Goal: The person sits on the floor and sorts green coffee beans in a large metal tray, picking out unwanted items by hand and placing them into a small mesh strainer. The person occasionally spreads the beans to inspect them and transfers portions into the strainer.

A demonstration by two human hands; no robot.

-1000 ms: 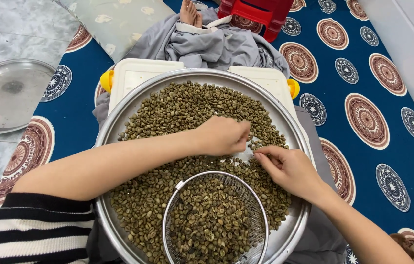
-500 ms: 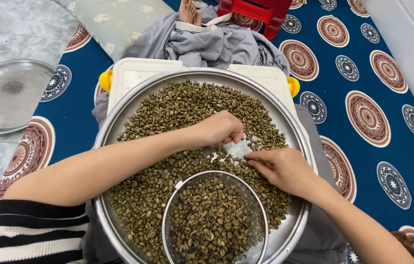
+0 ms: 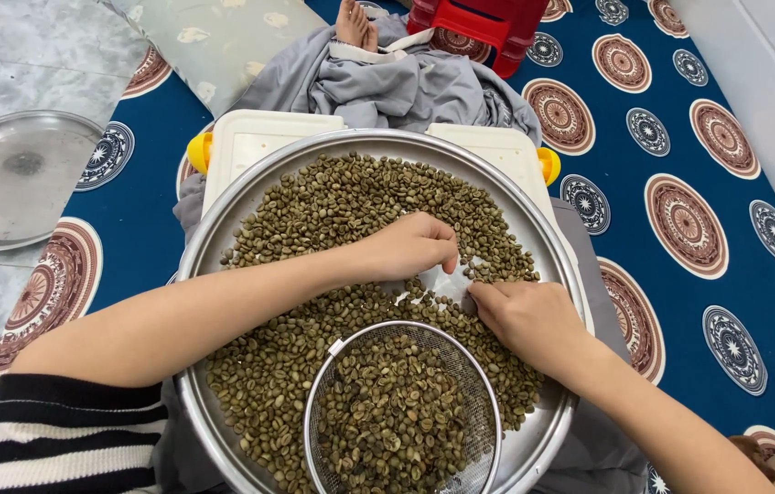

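Head view: a large round steel tray (image 3: 250, 210) rests on a white plastic box with yellow latches (image 3: 269, 137) and carries a spread of pale green coffee beans (image 3: 342, 201). The left hand (image 3: 410, 245) lies palm down on the beans near the tray's middle, its grip curled with fingertips pressed together at a small bare patch. The right hand (image 3: 525, 316) sits just beside it, its grip pinched on beans at the patch's edge. A round wire-mesh sieve (image 3: 474, 389) holding more beans sits in the tray's near side. 1 empty steel plate (image 3: 17, 174) lies well apart on the floor.
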